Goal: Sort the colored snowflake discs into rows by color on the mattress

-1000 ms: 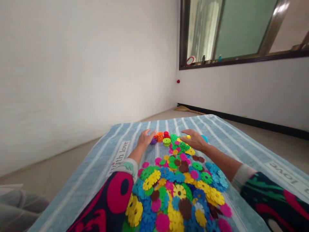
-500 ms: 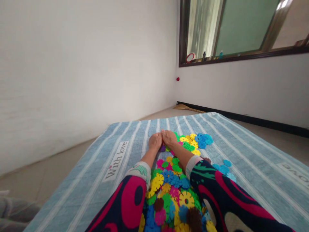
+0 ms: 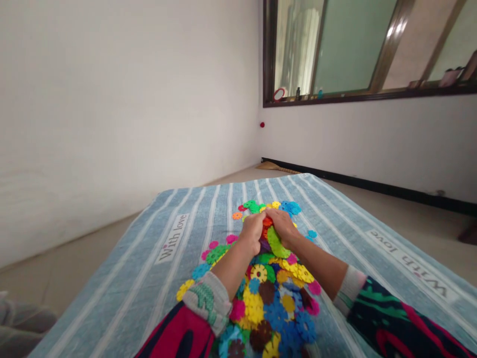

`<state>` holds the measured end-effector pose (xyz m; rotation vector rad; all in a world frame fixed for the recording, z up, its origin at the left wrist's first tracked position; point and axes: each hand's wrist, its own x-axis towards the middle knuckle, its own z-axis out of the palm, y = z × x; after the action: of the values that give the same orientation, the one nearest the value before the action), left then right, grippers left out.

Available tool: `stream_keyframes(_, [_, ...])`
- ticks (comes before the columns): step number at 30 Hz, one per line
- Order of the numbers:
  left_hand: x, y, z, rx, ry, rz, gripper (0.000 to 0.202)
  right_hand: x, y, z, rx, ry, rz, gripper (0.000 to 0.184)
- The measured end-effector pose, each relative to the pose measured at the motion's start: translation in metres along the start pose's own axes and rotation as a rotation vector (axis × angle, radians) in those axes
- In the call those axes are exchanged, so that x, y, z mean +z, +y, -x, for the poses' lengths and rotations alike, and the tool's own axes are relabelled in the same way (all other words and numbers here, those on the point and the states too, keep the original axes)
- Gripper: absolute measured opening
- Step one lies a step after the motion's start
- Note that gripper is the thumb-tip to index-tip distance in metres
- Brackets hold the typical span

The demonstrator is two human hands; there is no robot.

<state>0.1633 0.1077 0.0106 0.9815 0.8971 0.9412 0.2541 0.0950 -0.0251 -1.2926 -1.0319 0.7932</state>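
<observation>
My left hand [image 3: 253, 231] and my right hand [image 3: 282, 226] meet at the fingertips, their fingers curled round a bunch of plastic snowflake discs. Red, purple and lime-green discs [image 3: 276, 243] show between the palms. Much of what each hand grips is hidden behind its back and fingers. Under and in front of my forearms spreads a heap of snowflake discs [image 3: 254, 304] in yellow, blue, pink, brown and green. Beyond my fingers lie more discs, among them green ones [image 3: 252, 205], an orange one [image 3: 237, 216] and a blue cluster [image 3: 289, 207].
The discs lie on a blue striped cloth [image 3: 149, 283] printed "With love", spread over a raised flat surface. A white wall [image 3: 130, 99] stands at the left, a dark-framed window [image 3: 354, 49] at the right. A broom [image 3: 274, 166] rests on the floor beyond the far edge.
Both hands have come closer to me, and discs now show between the palms. The heap near my forearms looks wider. Some far discs have come into sight, and the view has turned slightly right.
</observation>
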Motion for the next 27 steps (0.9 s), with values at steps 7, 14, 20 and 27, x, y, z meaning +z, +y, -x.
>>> stream_keyframes(7, [-0.017,0.011,0.033,0.181,-0.007,-0.577,0.025,-0.070,0.000,0.019,-0.033,0.046,0.302,0.039])
stream_keyframes(14, [-0.056,0.004,0.030,0.342,-0.127,-1.226,0.045,-0.100,0.029,-0.045,0.037,0.174,0.689,0.037])
stream_keyframes(20, [-0.063,-0.015,0.036,0.474,-0.219,-1.515,0.042,-0.053,0.033,-0.079,0.024,0.033,0.896,0.048])
stream_keyframes(27, [-0.087,-0.004,0.017,0.431,0.042,-1.191,0.047,0.000,0.016,-0.027,-0.171,-0.302,0.843,0.039])
